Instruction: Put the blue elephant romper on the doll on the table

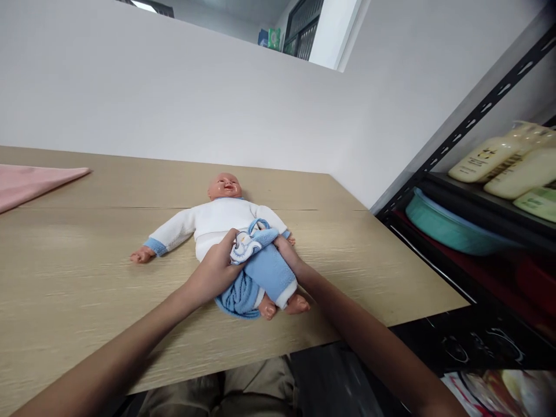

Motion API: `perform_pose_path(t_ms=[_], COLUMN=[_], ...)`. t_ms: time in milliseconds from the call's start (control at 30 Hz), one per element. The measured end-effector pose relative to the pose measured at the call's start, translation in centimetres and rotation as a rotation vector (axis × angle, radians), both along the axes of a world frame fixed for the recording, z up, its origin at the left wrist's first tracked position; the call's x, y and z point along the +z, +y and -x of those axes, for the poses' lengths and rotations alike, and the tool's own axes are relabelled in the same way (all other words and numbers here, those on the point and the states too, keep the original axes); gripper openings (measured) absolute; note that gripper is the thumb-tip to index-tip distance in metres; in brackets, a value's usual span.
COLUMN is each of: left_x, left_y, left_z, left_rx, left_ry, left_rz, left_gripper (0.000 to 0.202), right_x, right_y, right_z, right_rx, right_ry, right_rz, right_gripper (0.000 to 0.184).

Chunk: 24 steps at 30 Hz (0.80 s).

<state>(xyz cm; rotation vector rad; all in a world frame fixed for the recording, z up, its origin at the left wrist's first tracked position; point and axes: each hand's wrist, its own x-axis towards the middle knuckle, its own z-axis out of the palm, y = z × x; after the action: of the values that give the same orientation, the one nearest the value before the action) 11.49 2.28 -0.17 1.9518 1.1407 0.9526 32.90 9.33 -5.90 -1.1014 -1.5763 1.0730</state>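
Note:
A baby doll (223,215) lies on its back on the wooden table (87,301), its head pointing away from me. It wears a white top with blue cuffs. Blue doll trousers (270,269) with white hems cover its legs, and both bare feet stick out toward me. At the doll's waist the cloth is bunched, showing a white patch with a blue pattern. My left hand (220,263) is closed on the bunched cloth, thumb on top. Across from it, my right hand (287,252) grips the other side of the trousers; its fingertips are hidden by the cloth.
A pink cloth (35,182) lies at the table's far left. To the right stands a black metal shelf (469,116) holding pale yellow bottles (486,159) and a teal basin (456,226). A white wall (174,98) borders the table's back edge.

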Motion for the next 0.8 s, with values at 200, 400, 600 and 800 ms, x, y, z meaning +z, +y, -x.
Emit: perform_pose_path(t_ms=[200, 400, 600, 800], left_x=[1.2, 2.2, -0.6, -2.0], left_y=[0.2, -2.2, -6.5, -8.1], left_z=[0.2, 1.6, 4.9, 5.5], left_rx=[0.030, 0.198, 0.266, 0.235], left_ry=[0.144, 0.263, 0.182, 0.046], left_rz=[-0.027, -0.148, 0.033, 0.028], left_gripper=[0.022, 0.053, 0.046, 0.025], right_x=[5.2, 8.3, 5.1, 3.3], right_y=[-2.6, -1.6, 0.4, -0.2], right_z=[-3.1, -2.7, -0.6, 0.4], right_rx=[0.331, 0.526, 0.384, 0.239], right_ry=[-0.083, -0.312, -0.143, -0.169], right_rz=[-0.100, -0.186, -0.096, -0.256], right_gripper=[0.042, 0.033, 0.036, 0.023])
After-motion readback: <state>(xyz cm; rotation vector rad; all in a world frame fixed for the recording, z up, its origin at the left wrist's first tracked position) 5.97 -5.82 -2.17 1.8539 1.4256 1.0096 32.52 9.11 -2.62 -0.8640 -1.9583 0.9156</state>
